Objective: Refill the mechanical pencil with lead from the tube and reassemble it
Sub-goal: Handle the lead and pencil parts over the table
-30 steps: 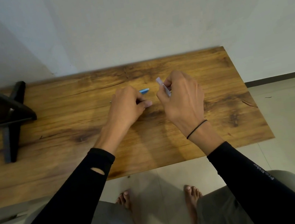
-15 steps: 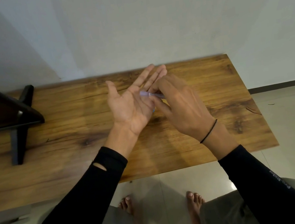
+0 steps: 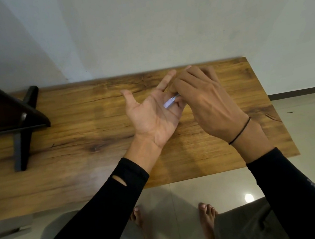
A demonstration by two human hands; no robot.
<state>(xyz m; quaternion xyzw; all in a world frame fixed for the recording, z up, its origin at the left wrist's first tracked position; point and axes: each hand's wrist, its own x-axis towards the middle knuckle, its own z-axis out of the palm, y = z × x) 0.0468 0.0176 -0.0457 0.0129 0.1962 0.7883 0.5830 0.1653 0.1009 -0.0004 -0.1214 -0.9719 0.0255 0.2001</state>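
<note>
Looking down from a head-worn camera, a seated person works over a wooden surface (image 3: 73,131) that stands against a pale wall. Both arms wear black sleeves.

The left hand (image 3: 152,116) is held palm up above the surface, its fingers (image 3: 167,79) spread and relaxed, gripping nothing. The right hand (image 3: 208,102) reaches across from the right, back of the hand to the camera, a thin black band (image 3: 239,131) on its wrist. Its fingers are pressed together around a small pale lilac lead tube (image 3: 169,103), pinching it near one end. The free end of the tube tilts down toward the open left palm and looks to touch or nearly touch it; which cannot be told. No loose lead is visible, being too fine to see here.

The mechanical pencil itself is not in view; it may lie hidden behind the hands.

A dark stand (image 3: 22,126) sits at the left of the surface, well apart from the hands.

Judging by its look, the tube is very light, rigid plastic and smooth enough to slip, so a firm pinch across its middle suits it. The leads inside would be brittle and snap easily; they want the lightest touch, caught in the cupped palm rather than squeezed.
</note>
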